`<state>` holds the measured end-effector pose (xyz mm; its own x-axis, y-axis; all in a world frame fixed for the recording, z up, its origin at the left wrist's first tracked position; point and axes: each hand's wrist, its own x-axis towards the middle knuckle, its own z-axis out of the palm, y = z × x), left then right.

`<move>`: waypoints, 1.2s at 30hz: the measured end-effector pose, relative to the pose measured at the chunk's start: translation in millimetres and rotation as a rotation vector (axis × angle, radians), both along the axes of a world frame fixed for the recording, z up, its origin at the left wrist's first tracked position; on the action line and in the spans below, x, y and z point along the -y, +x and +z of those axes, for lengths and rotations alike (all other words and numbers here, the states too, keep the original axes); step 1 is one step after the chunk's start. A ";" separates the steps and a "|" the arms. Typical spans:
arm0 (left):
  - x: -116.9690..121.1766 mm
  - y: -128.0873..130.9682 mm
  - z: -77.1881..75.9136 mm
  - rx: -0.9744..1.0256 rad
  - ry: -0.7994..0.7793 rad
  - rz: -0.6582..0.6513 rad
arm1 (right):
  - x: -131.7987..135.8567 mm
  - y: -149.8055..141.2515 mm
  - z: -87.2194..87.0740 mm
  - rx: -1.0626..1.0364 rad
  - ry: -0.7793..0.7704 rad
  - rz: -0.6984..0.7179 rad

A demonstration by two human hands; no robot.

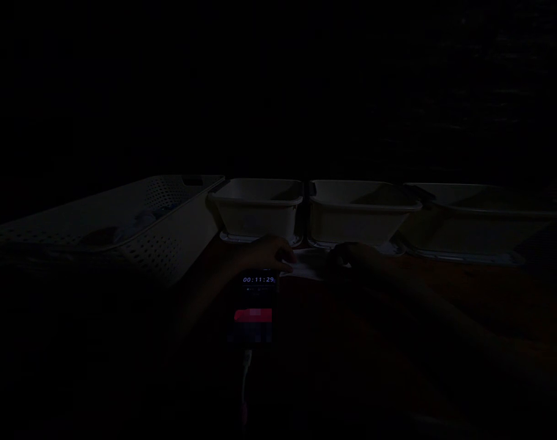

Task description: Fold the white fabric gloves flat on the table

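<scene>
The picture is very dark. A flat, pale piece that looks like folded cloth or paper point(308, 266) lies on the table in front of the bins. My left hand point(268, 252) has its fingers and thumb curled at the left end of this piece. At its right end is my right hand point(357, 254), fingers bent down onto it; deep shadow covers most of that hand. Just below my left hand a phone point(255, 333) shows a timer reading 00:11:29, and a white cable point(244, 379) runs from its lower end.
A pale perforated basket point(186, 229) stands at the left with items inside that I cannot make out. Beyond my hands, a left bin point(260, 217), a middle bin point(356, 223) and a right bin point(471, 231) stand in a row. The reddish-brown tabletop point(466, 293) shows faintly.
</scene>
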<state>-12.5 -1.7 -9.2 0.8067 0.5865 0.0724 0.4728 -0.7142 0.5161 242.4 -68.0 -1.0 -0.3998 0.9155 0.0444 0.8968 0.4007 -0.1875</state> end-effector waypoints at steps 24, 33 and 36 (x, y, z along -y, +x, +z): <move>-8.1 1.0 -9.6 0.044 0.186 0.068 | -6.7 18.2 -7.2 -0.044 0.082 0.052; -4.6 3.7 -4.5 0.001 0.153 0.068 | -6.6 13.9 -4.2 -0.033 0.039 -0.014; -6.4 3.7 -6.6 -0.001 0.138 0.077 | -6.7 12.0 -3.3 -0.010 0.018 -0.039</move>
